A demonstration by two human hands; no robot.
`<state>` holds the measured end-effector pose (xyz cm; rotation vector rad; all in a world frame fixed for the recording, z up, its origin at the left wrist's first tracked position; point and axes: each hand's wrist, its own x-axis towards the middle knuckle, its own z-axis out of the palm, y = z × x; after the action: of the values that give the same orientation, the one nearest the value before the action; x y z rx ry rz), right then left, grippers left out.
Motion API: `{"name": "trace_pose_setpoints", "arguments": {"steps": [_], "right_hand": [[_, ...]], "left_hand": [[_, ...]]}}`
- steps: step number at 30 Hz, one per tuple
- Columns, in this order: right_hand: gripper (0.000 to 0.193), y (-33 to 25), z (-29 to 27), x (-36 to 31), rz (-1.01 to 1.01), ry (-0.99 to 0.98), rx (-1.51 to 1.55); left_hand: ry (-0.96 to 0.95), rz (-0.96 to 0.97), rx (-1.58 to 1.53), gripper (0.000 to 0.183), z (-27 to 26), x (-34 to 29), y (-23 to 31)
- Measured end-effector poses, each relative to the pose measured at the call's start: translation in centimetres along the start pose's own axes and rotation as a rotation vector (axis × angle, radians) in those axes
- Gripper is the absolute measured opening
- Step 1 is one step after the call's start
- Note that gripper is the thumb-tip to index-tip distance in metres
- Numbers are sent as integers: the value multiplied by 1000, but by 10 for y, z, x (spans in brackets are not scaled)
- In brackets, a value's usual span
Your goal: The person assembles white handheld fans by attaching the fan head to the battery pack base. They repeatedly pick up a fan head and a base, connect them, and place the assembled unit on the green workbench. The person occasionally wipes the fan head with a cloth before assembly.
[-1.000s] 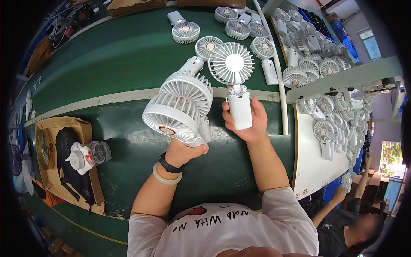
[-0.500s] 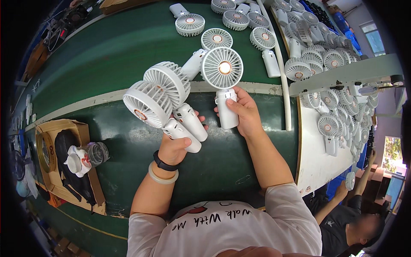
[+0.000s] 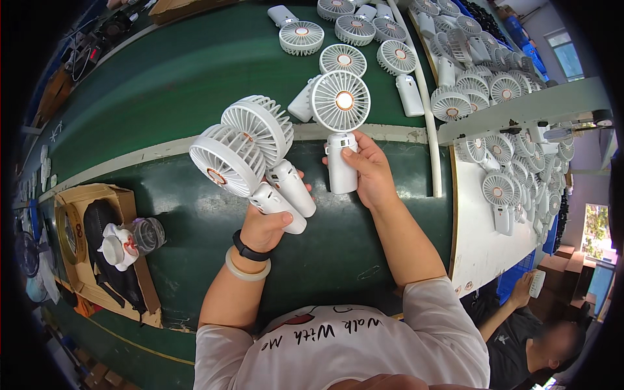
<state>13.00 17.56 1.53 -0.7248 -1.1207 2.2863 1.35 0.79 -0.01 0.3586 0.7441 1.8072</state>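
Observation:
My left hand [image 3: 263,226] is closed around the handles of two white handheld fans, the nearer fan [image 3: 227,160] partly covering the second fan [image 3: 263,127]. Both heads tilt up and to the left. In my right hand [image 3: 376,170] is another white handheld fan [image 3: 340,101], held upright by its handle, its round grille and shiny centre disc facing me. Just beyond it, a fan [image 3: 343,60] lies on the green belt, its handle partly hidden behind the held one. My left wrist carries a black band and a pale bangle.
More white fans [image 3: 301,38] lie on the green belt [image 3: 175,78] ahead. A white bar [image 3: 426,97] separates it from a side table [image 3: 478,250] heaped with fans. At left, a cardboard box [image 3: 146,279] holds a black pouch beside a clear jar [image 3: 148,234]. A co-worker sits at right, holding a fan.
Two fans lying on the belt have shifted a little to the right. The fan in my right hand has turned slightly. The co-worker's raised fan has turned, and their other arm has dropped from view.

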Motion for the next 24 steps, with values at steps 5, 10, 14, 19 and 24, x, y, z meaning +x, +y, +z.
{"name": "trace_pose_setpoints", "arguments": {"steps": [5, 10, 14, 19, 24], "right_hand": [[39, 1, 0, 0, -14, -10, -11], [45, 4, -15, -1, 8, -204, 108], [50, 4, -26, 1, 171, -473, 701], [55, -6, -6, -3, 189, -520, 543], [56, -4, -7, -2, 158, -542, 500]], "left_hand": [[2, -2, 13, 86, -1, 0, -1], [2, 6, 26, 87, -1, 1, -1], [-11, 1, 5, 86, 0, 2, -2], [0, 0, -8, 86, 0, 0, 0], [-11, -5, -8, 87, -1, 1, -1]]}}
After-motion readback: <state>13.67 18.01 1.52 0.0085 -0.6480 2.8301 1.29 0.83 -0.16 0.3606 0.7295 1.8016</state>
